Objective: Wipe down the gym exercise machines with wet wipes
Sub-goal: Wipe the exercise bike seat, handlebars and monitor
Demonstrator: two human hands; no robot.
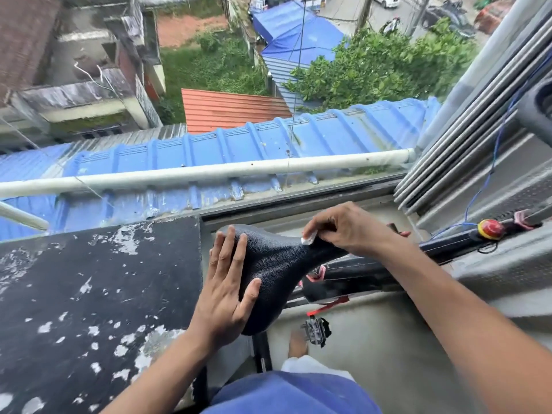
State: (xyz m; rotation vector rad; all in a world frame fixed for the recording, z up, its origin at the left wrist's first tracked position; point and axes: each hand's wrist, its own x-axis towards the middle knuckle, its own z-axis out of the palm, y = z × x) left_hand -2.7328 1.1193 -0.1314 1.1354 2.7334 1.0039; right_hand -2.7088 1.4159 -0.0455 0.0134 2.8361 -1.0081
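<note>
Hands first: the right hand [343,227] pinches a small crumpled white wet wipe [308,238] between curled fingers and thumb and presses it onto the narrow nose of the black pebbled-vinyl bicycle saddle [277,270]. The left hand [228,289] lies flat and spread along the saddle's wide left flank, fingers straight, bracing it and holding nothing.

To do this stroke well, I judge the wipe wants opening out; bunched this small it touches only a spot, and the grained vinyl will keep dirt in its texture unless the cloth is drawn along it with firm pressure. Work from the nose back toward the broad rear end, in overlapping passes, then down both flanks. The left hand should shift as each patch comes due, since it covers part of the surface to be cleaned. Keep it pressing against the push so the saddle does not twist on its black seat post [263,351].

The saddle stands near the lower middle of the view, just beside the right edge of a black ledge with flaking white paint [98,288], under an open window. Below it a metal pedal with a red strap [316,327] shows, and a red round knob [490,229] sits on the black frame bar [448,245] to the right. Those parts look untouched by the wipe for now.
</note>
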